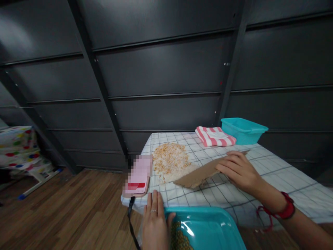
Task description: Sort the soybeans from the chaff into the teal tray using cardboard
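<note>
My right hand [239, 170] lies flat, fingers stretched, on a strip of brown cardboard [200, 173] that rests on the checked tablecloth [273, 173]. The cardboard's left end touches a pile of yellow and white grains [170, 161]. My left hand [154, 224] grips the near left rim of a teal tray [208, 229] at the table's front edge; the thumb is over the rim, fingers outside. Some yellow grains [179, 238] lie in the tray by that hand.
A pink phone [138, 177] with a black strap lies at the table's left edge. A folded red-striped towel [214, 136] and a teal tub [243, 130] sit at the back. Dark panelled wall behind, wooden floor left, a spotted cloth rack [19, 149] far left.
</note>
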`<state>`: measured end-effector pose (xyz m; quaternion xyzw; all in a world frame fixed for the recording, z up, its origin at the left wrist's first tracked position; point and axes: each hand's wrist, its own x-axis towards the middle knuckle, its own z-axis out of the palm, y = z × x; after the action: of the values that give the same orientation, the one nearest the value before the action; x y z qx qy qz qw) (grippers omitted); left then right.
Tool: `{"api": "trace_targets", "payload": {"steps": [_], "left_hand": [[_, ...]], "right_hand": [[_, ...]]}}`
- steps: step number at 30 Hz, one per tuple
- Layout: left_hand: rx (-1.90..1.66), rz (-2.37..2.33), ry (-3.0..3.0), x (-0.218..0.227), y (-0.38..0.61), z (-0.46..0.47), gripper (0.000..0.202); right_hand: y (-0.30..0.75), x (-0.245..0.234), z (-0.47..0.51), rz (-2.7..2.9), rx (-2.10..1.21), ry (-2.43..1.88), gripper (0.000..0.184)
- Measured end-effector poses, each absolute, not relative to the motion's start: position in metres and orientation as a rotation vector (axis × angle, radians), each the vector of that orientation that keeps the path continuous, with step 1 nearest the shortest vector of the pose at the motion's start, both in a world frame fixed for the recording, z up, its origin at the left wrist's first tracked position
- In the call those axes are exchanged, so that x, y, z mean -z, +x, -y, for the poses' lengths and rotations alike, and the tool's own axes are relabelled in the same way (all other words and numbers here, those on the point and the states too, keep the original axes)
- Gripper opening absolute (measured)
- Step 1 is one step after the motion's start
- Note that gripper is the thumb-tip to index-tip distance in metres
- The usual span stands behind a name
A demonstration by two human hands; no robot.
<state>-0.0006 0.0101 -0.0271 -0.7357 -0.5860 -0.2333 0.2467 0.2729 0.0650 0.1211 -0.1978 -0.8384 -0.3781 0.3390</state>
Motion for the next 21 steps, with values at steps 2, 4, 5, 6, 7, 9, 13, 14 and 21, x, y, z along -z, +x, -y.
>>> {"api": "trace_targets", "payload": {"steps": [2,4,5,6,7,9,13,14,21], "left_hand": [[0.618,1.592,-1.985,0.026,0.000,-0.010,0.042],[0.597,1.587,-1.966,0.026,0.001,-0.009,0.042],[0.587,1.578,-1.958,0.026,0.001,-0.009,0.042],[0.581,1.570,-1.947,0.026,0.001,-0.009,0.042],[0.582,1.563,-1.935,0.026,0.001,-0.009,0.043],[0.600,1.548,-1.914,0.028,0.002,-0.010,0.045],[0.675,1.542,-1.858,0.034,0.008,-0.013,0.052],[0.701,1.547,-1.838,0.036,0.009,-0.014,0.054],[0.790,1.499,-1.803,0.047,0.014,-0.020,0.050]], "right_hand": [[0.278,-0.130,-0.067,2.205,1.009,-0.520,0.019],[0.284,-0.141,-0.070,2.208,1.038,-0.549,0.020],[0.287,-0.146,-0.073,2.198,1.050,-0.574,0.019],[0.289,-0.152,-0.077,2.180,1.064,-0.603,0.018],[0.290,-0.157,-0.083,2.165,1.073,-0.647,0.017],[0.288,-0.165,-0.097,2.132,1.099,-0.750,0.018],[0.274,-0.165,-0.134,2.065,1.115,-0.888,0.017],[0.270,-0.161,-0.143,2.050,1.117,-0.912,0.016],[0.258,-0.122,-0.172,1.955,1.097,-0.966,0.025]]}}
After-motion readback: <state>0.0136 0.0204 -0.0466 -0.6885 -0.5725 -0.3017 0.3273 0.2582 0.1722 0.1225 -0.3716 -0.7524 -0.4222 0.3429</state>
